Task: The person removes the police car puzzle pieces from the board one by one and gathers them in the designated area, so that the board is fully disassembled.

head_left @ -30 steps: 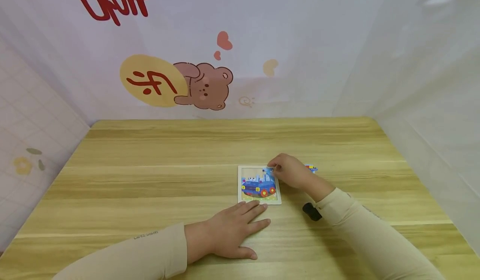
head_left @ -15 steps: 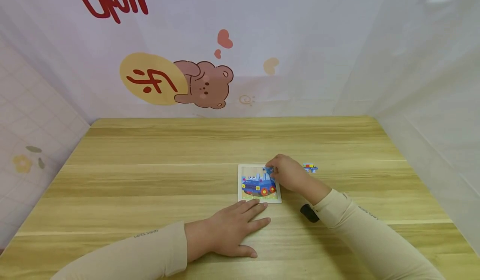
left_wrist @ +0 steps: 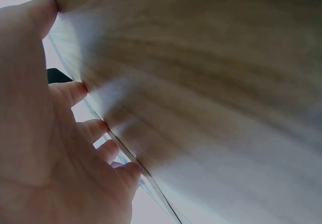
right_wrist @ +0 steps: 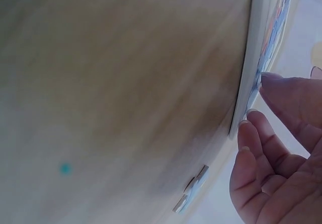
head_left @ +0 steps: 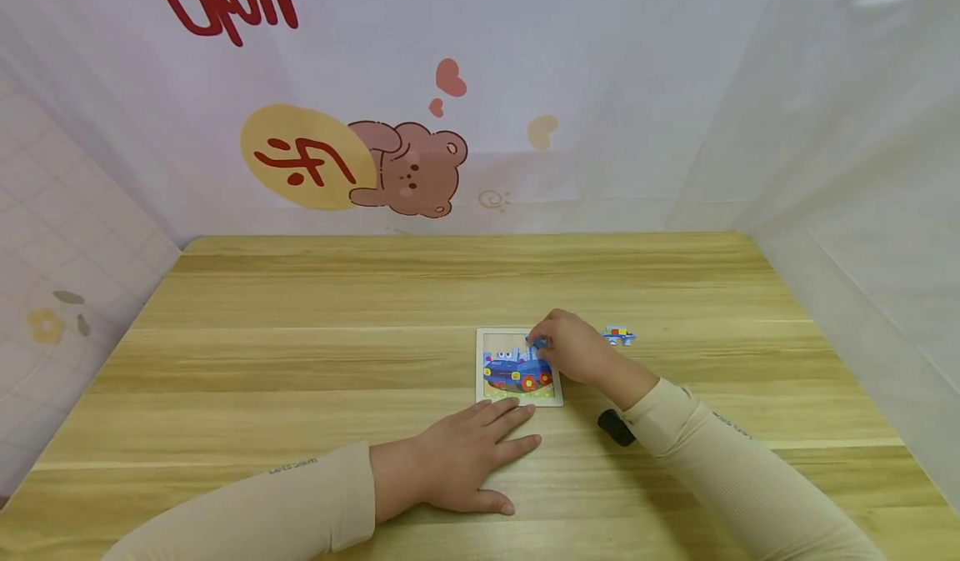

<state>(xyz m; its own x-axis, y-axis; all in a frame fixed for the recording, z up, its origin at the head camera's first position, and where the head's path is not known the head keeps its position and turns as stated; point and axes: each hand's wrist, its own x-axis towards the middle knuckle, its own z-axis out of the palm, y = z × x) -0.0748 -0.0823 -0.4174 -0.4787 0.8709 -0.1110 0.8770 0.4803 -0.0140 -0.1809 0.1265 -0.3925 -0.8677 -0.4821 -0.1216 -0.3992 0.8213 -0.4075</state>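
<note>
A square jigsaw puzzle with a pale frame (head_left: pixel 480 378) lies flat on the table, showing a blue cartoon car. Its upper left part is bare board. At the upper right corner my right hand (head_left: pixel 577 348) pinches a blue puzzle piece (head_left: pixel 536 343), partly hidden by the fingers, over or in the car picture. My left hand (head_left: pixel 467 463) lies with spread fingers on the table, its fingertips touching the near edge of the frame. In the right wrist view, the thumb and fingers (right_wrist: pixel 251 143) are beside the frame's edge (right_wrist: pixel 244 93).
One loose puzzle piece (head_left: pixel 618 335), blue with red and yellow, lies on the wooden table (head_left: pixel 315 361) right of the right hand. A black object (head_left: pixel 616 428) sits under the right wrist. White printed sheets (head_left: pixel 600 86) enclose the back and sides.
The right hand has shifted slightly left with the blue piece, turning it at the corner, and more of the loose piece shows. The left hand has stayed put.
</note>
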